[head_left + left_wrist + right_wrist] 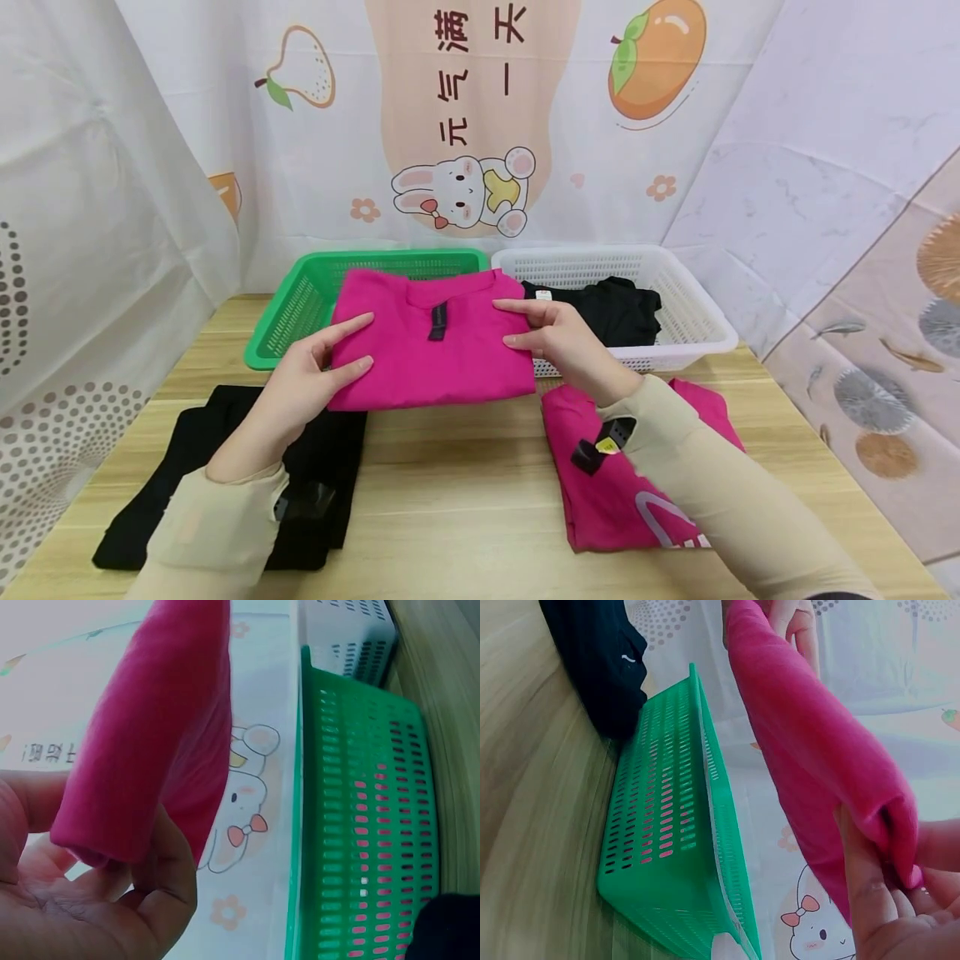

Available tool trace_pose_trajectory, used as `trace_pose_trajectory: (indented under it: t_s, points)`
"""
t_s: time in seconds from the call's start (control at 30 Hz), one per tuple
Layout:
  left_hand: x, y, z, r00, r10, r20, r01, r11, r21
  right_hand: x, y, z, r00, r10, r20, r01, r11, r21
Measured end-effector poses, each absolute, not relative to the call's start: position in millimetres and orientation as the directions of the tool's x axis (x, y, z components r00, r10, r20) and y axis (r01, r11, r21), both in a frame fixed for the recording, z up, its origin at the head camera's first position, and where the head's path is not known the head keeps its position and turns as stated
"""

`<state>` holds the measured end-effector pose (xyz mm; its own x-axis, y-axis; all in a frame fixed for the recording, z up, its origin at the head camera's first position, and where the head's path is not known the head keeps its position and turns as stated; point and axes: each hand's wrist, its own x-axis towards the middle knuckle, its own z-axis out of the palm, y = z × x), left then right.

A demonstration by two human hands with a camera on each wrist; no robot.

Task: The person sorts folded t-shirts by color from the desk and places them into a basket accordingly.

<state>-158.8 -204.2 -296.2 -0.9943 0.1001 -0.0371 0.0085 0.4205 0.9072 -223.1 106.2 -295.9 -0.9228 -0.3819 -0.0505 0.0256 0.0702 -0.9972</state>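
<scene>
A folded bright pink shirt [450, 367] with a black neck label is held up level in both hands, in front of the two baskets. My left hand [303, 375] grips its left side, thumb on the near face; the left wrist view shows the fingers [169, 877] around the folded edge. At the opposite side my right hand [558, 342] pinches the shirt, and the right wrist view shows that fold between thumb and fingers. Just behind the shirt stands a green basket [281, 321]; pink shows through its holes in both wrist views.
A white basket [693, 308] beside the green one contains black folded clothing [618, 312]. On the wooden table [442, 500], black garments [187, 467] lie at the left, and a dark pink garment with pale print [592, 500] lies under my right forearm. A printed curtain [315, 183] hangs behind.
</scene>
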Motion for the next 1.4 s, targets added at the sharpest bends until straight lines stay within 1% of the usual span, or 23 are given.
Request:
trace_pose_trajectory:
  t_s: [0.17, 0.47, 0.63, 0.83, 1.17, 1.4]
  points:
    - [-169, -208, -295, -0.998, 0.055, -0.022, 0.004, 0.436, 0.900, -234, 98, -290, -0.929, -0.367, -0.049, 0.022, 0.079, -0.997]
    - [-187, -217, -289, -0.999, 0.034, -0.001, 0.016, 0.477, 0.879, -254, 84, -285, -0.932, -0.354, -0.075, 0.049, 0.082, -0.995]
    - [-197, -219, -288, -1.000, -0.002, 0.014, 0.011, 0.481, 0.877, -266, 77, -285, -0.938, -0.337, -0.081, 0.045, 0.115, -0.992]
    - [-209, -223, -289, -0.998, -0.023, 0.062, 0.044, 0.478, 0.877, -281, 69, -285, -0.942, -0.324, -0.089, 0.052, 0.120, -0.991]
    - [-233, -234, -298, -0.997, -0.043, 0.066, 0.038, 0.476, 0.879, -301, 52, -295, -0.950, -0.301, -0.085, 0.044, 0.139, -0.989]
    - [-251, -238, -313, -0.990, -0.084, 0.117, 0.062, 0.483, 0.874, -311, 38, -310, -0.977, -0.214, -0.024, -0.009, 0.152, -0.988]
